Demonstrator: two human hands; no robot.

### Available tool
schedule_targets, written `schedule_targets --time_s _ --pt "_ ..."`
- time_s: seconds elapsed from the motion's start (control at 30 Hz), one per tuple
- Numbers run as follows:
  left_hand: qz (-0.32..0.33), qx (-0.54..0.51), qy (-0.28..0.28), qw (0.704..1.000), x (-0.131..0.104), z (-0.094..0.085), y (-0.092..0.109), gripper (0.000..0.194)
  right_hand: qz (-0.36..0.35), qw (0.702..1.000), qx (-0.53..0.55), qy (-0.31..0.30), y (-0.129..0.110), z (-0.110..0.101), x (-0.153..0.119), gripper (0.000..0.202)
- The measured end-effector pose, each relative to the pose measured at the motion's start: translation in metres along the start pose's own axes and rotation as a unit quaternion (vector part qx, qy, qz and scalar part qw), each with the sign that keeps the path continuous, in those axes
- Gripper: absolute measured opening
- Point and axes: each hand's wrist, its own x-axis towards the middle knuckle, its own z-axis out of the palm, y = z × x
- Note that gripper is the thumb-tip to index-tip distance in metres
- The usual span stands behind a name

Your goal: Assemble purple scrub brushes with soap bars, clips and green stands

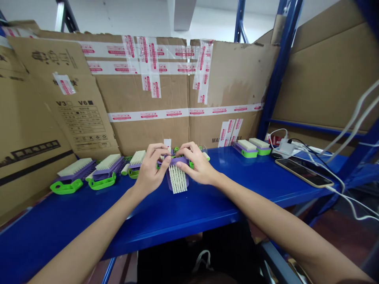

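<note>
A purple brush (178, 179) with rows of cream bristles is held between both hands at the middle of the blue shelf, its bristles facing me. My left hand (152, 167) pinches its upper left side with curled fingers. On the upper right side, my right hand (197, 163) grips it with thumb and fingers. Bits of green show behind the fingers, and the part between the fingertips is mostly hidden. Just left of my left hand sits another cream-bristled brush (137, 157) with a green part.
Two purple and green brushes (102, 173) stand at the left of the blue shelf (207, 209). Two more (248, 148) lie at the back right, near a white charger (286, 146), cables and a phone (304, 172). Taped cardboard (148, 94) walls the back.
</note>
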Motion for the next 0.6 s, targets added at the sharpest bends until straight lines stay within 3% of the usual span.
schedule_targets --time_s 0.1,0.33,0.6 --pt "-0.03 -0.053 -0.004 0.998 -0.003 0.002 -0.006 0.033 -0.005 1.0 0.009 -0.006 -0.001 0.0 0.0 0.026" --pt "-0.072 -0.075 -0.156 0.982 -0.016 0.008 -0.018 0.074 0.002 1.0 0.022 -0.002 0.0 -0.001 0.0 0.028" --pt "-0.107 -0.125 -0.158 0.974 -0.02 0.013 -0.017 0.073 0.002 1.0 0.029 -0.008 0.0 -0.001 -0.001 0.035"
